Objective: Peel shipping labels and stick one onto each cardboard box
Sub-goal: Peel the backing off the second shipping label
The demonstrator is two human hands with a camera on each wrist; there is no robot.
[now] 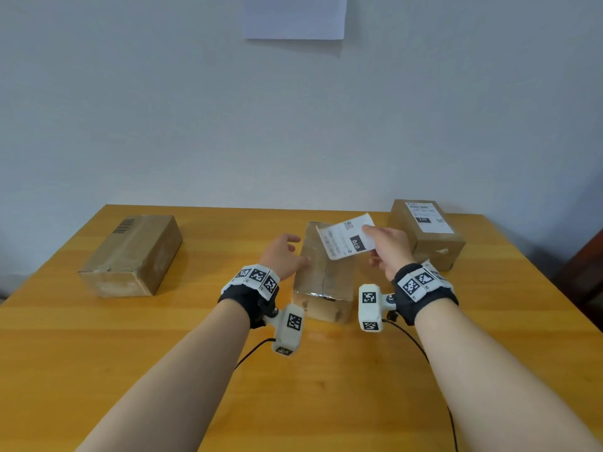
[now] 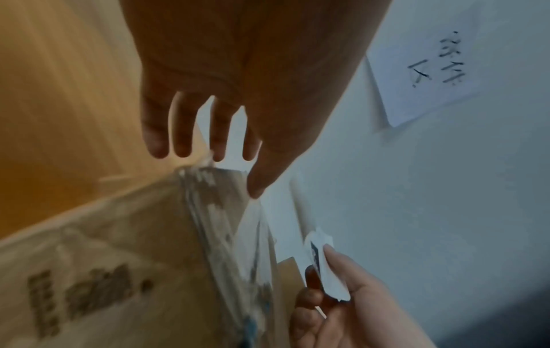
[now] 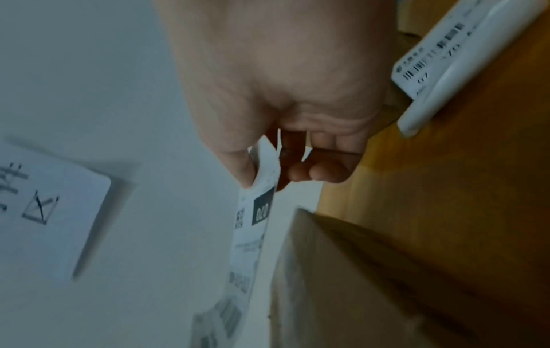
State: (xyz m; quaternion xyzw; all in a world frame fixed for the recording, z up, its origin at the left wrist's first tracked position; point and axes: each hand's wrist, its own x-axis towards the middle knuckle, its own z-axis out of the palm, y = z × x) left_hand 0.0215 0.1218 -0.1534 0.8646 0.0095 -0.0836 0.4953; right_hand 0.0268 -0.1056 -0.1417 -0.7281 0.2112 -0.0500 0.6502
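Right hand [image 1: 388, 247] pinches label [image 1: 346, 236] by one edge over box [image 1: 324, 275]; left hand [image 1: 284, 254] spread, empty. Label probably lands crooked or creased.

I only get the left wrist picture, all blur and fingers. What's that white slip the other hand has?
Observer: A shipping label marked 070, pinched by the right hand.
Operator: Is it stuck down yet?
Observer: No, it's held above the middle box.
Operator: Any other boxes?
Observer: Two: the right box already wears a label, the left box shows none on top.
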